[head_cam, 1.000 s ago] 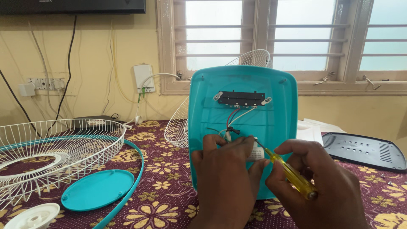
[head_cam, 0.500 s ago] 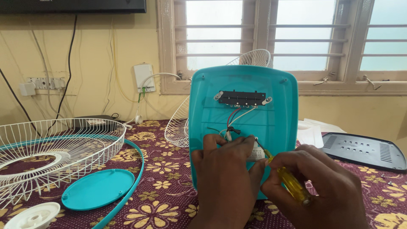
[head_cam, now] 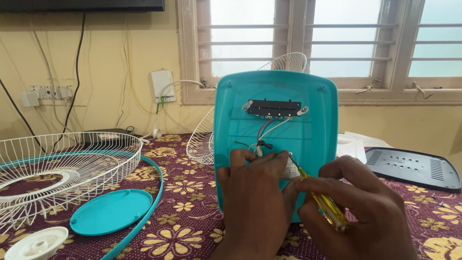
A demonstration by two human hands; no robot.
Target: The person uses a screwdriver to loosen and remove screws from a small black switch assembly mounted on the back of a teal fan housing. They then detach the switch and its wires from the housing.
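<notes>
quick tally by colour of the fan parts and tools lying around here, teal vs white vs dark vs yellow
Teal: 3 – upright base shell, round cap, grille rim ring
White: 3 – left wire grille, rear wire grille, round hub piece
Dark grey: 1 – flat vented panel
Yellow: 1 – screwdriver in right hand
Total: 8

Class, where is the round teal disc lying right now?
In the head view the teal disc lies lower left on the floral cloth, beside the white wire grille.

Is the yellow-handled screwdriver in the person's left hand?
No, the right hand grips the yellow-handled screwdriver, while the left hand rests on the wires against the teal fan base panel.
</notes>
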